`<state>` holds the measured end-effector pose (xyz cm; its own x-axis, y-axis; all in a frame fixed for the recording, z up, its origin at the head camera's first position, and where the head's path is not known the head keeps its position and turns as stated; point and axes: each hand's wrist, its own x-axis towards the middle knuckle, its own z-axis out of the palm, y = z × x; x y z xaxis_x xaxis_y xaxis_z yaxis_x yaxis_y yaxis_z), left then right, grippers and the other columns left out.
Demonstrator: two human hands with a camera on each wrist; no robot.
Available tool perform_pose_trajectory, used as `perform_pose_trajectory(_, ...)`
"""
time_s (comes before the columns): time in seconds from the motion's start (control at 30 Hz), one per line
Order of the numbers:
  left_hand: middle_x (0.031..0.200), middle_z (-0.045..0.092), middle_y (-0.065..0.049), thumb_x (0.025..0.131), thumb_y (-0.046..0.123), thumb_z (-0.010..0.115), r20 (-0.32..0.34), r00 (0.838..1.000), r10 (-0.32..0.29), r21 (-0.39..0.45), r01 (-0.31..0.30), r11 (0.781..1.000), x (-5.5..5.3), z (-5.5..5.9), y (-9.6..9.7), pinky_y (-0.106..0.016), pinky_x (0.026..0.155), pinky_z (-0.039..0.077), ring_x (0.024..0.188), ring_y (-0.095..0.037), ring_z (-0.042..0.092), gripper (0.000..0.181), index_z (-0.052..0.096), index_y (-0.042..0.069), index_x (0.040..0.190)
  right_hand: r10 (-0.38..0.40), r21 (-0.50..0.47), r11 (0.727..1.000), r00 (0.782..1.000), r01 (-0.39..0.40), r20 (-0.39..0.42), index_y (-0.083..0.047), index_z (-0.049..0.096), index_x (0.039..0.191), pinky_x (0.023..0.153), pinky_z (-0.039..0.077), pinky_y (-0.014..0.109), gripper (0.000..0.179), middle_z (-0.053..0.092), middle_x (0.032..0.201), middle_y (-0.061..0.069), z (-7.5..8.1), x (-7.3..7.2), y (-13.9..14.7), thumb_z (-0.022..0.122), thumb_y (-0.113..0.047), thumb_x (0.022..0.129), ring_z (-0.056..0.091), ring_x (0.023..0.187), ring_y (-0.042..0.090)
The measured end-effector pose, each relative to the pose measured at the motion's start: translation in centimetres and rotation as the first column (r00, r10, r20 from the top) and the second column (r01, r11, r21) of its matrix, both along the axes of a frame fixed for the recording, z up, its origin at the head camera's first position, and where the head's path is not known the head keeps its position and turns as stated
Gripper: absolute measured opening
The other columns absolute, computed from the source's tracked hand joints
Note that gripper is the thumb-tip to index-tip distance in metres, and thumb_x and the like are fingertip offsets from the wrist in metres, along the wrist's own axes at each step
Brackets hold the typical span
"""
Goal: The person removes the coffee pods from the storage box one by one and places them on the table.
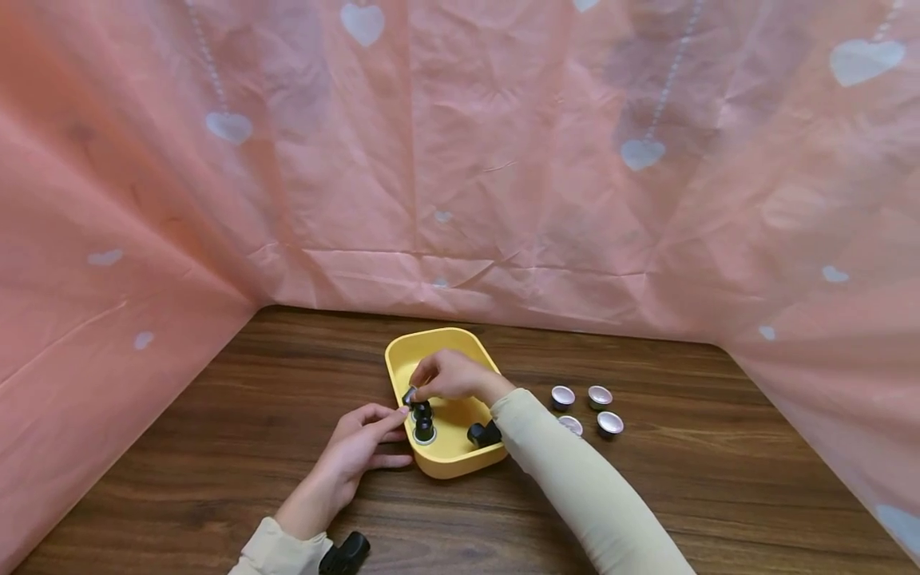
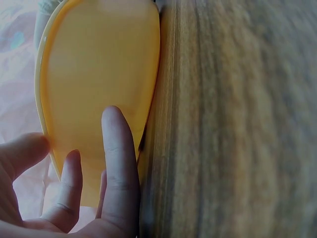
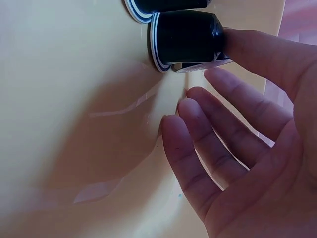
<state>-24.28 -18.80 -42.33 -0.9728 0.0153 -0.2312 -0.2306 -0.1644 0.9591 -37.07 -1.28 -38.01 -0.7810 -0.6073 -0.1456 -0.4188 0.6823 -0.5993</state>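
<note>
My right hand [image 1: 449, 375] reaches into a yellow tray [image 1: 460, 459], thumb and index finger pinching a coffee capsule [image 1: 410, 395] near the left wall. In the right wrist view, only the edge of its lid [image 3: 203, 66] shows behind a dark capsule [image 3: 185, 37]; the other fingers [image 3: 181, 144] are spread and hold nothing. Two dark capsules [image 1: 424, 431] stand lid-down along the same wall. Outside the tray, my left hand [image 1: 352, 451] rests against its left side. Its thumb [image 2: 29, 151] touches the rim, while straight fingers [image 2: 119, 158] lie along the outer wall.
Several capsules [image 1: 610, 424] sit lid-up on the wooden table [image 1: 683, 463] to the tray's right, one partly behind the right sleeve [image 1: 575, 479]. Pink cloth [image 1: 460, 224] with pale hearts encloses the back and sides. Black wrist devices [image 1: 345, 553] are on both arms.
</note>
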Motion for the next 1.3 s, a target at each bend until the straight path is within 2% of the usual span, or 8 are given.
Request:
perform_pose_trajectory(0.17,0.120,0.066,-0.016,0.105,0.023,0.071,-0.003,1.000,0.003,0.002,-0.003,1.000,0.00,-0.11,0.05,-0.043,0.077,0.072,0.096,-0.021,0.070,0.026,0.066,-0.002,0.109,0.014,0.016,1.000,1.000,-0.013,-0.005,-0.009,0.079,0.122,0.082,0.055,0.017,0.035,0.080,0.114,0.004,-0.21,-0.04,-0.17,0.084,-0.025,0.091,0.068,0.101,0.009)
perform_pose_trajectory(0.27,0.119,0.066,-0.015,0.105,0.022,0.071,-0.006,1.000,0.003,-0.001,-0.003,1.000,-0.05,-0.25,0.04,-0.044,0.077,0.072,0.097,-0.021,0.070,0.025,0.066,-0.002,0.109,0.019,0.034,0.999,1.000,-0.019,-0.012,-0.011,0.080,0.121,0.083,0.055,0.018,0.032,0.080,0.114,0.004,-0.29,-0.06,-0.16,0.083,-0.025,0.092,0.067,0.102,0.010)
perform_pose_trajectory(0.5,0.119,0.065,-0.013,0.106,0.023,0.070,-0.014,1.000,-0.008,-0.018,0.007,1.000,0.01,-0.51,-0.03,-0.043,0.080,0.072,0.098,-0.020,0.070,0.026,0.066,-0.002,0.111,0.005,0.011,1.000,1.000,-0.005,0.000,-0.014,0.081,0.109,0.078,0.053,0.017,0.022,0.079,0.108,0.000,-0.50,0.05,-0.01,0.085,-0.026,0.091,0.064,0.097,0.008)
perform_pose_trajectory(0.7,0.121,0.066,-0.012,0.106,0.025,0.070,-0.005,1.000,-0.007,-0.031,0.007,0.999,0.13,-0.73,-0.06,-0.043,0.080,0.072,0.098,-0.020,0.069,0.027,0.067,-0.001,0.111,0.005,-0.015,1.000,1.000,-0.005,0.016,-0.013,0.078,0.103,0.075,0.051,0.016,0.020,0.076,0.103,-0.002,-0.66,0.12,-0.02,0.087,-0.024,0.089,0.061,0.094,0.007)
perform_pose_trajectory(1.0,0.120,0.066,-0.012,0.106,0.026,0.071,-0.006,1.000,-0.012,-0.039,0.012,0.999,0.12,-0.73,0.21,-0.042,0.081,0.072,0.098,-0.020,0.070,0.028,0.068,-0.002,0.111,0.002,-0.033,0.999,0.999,0.000,0.048,-0.009,0.075,0.104,0.063,0.047,0.015,0.021,0.070,0.093,-0.004,-0.38,0.30,0.22,0.087,-0.019,0.090,0.057,0.082,0.006)
perform_pose_trajectory(1.3,0.120,0.066,-0.011,0.106,0.027,0.071,0.005,1.000,-0.010,-0.043,0.010,0.999,0.04,-0.70,0.31,-0.041,0.081,0.072,0.098,-0.020,0.070,0.028,0.068,0.000,0.110,-0.006,-0.055,0.998,0.996,0.011,0.093,-0.006,0.072,0.106,0.065,0.047,0.014,0.021,0.071,0.094,-0.002,-0.47,0.35,0.26,0.085,-0.014,0.091,0.058,0.084,0.006)
